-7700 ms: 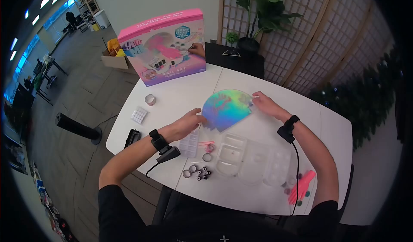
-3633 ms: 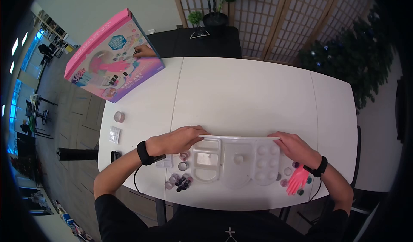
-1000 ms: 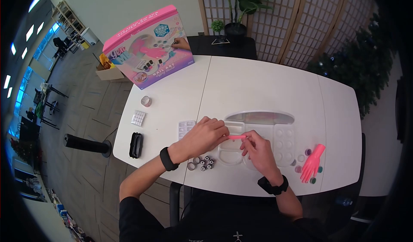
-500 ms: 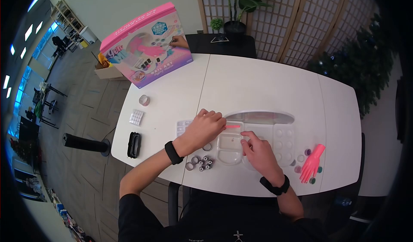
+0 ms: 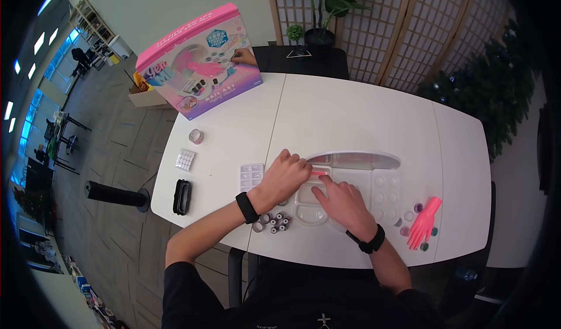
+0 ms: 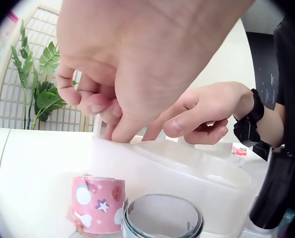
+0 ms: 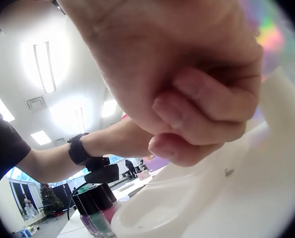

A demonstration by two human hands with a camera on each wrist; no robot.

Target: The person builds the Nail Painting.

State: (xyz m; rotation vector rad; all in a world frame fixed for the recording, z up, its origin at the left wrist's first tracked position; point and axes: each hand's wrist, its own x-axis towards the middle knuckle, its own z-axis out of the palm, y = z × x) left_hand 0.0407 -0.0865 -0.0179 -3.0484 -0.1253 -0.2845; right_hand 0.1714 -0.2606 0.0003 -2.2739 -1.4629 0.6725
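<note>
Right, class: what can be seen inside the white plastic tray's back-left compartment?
A thin, straight pink strip shows there, above the right hand's fingertip. The left hand covers its left end; whatever lies beneath the hands is hidden.

In the head view, the left hand [image 5: 286, 178] hides one end of the pink strip [image 5: 319, 173], and its own fingertips are out of sight. The small print on the box [image 5: 201, 63] is too tiny to read. In the left wrist view, the bottom edge cuts off the open tape roll [image 6: 162, 215]. The right wrist view crops the rainbow-coloured sheet [image 7: 271, 38].
</note>
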